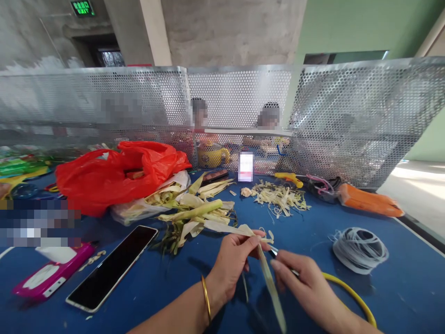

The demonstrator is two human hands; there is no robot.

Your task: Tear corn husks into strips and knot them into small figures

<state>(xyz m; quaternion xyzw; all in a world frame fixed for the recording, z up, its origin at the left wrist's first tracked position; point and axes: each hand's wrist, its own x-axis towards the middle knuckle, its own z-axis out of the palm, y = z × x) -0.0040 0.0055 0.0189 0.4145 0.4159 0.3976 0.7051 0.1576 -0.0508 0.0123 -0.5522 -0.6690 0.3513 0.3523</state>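
Note:
My left hand (pixel 227 262), with a gold bangle at the wrist, pinches a long pale corn husk strip (pixel 268 278) between thumb and fingers. One end of the strip hangs toward me; the other stretches left over the table. My right hand (pixel 306 283) is closed around a slim tool with a metal tip (pixel 274 251). Its tip is right beside the husk at my left fingertips. Most of the tool is covered by my fingers, so its kind is unclear. Behind my left hand lies a heap of corn husks (pixel 200 211).
Husk shreds (pixel 280 197) lie farther back. At left are a black-screened phone (pixel 113 269), a magenta device (pixel 57 273) and a red plastic bag (pixel 121 174). A coil of clear cord (pixel 359 250) and yellow tubing (pixel 354 292) are at right. A perforated metal screen (pixel 239 93) stands behind.

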